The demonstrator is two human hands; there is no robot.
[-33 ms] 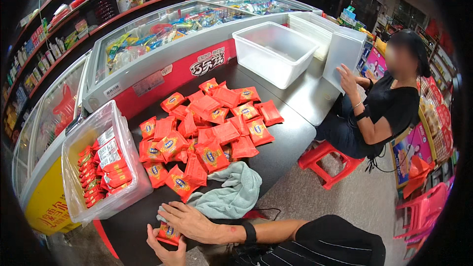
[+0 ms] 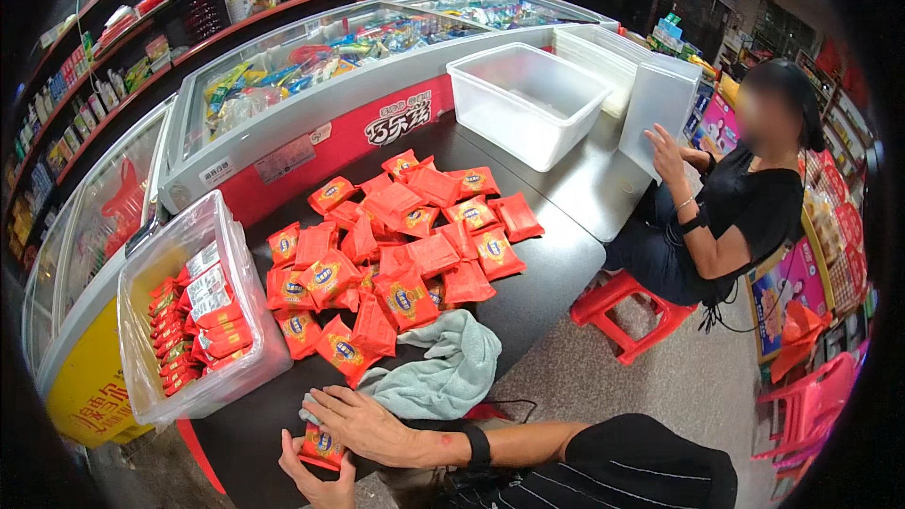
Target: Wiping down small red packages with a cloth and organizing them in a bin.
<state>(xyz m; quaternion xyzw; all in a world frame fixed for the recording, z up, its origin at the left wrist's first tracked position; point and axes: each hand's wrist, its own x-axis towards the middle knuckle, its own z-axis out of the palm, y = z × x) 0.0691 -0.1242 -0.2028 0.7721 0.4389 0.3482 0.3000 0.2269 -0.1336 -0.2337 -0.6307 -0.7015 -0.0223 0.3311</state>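
Note:
My left hand is closed on a small red packet at the table's near edge, gripping it between thumb and fingers. Over the packet's far end lies my right hand, its fingers bent over a bunched corner of a pale green cloth. What sits beneath the right palm is hidden. The rest of the cloth lies crumpled just beyond that hand. Farther off, a loose heap of red packets spreads over the black table. At the left stands a clear plastic bin, lined with film, with red packets stacked in rows inside.
A translucent white tub stands at the table's far side, near stacked white containers. Glass-topped freezers border the back and left. At the right a co-worker sits on a red plastic stool, hands raised.

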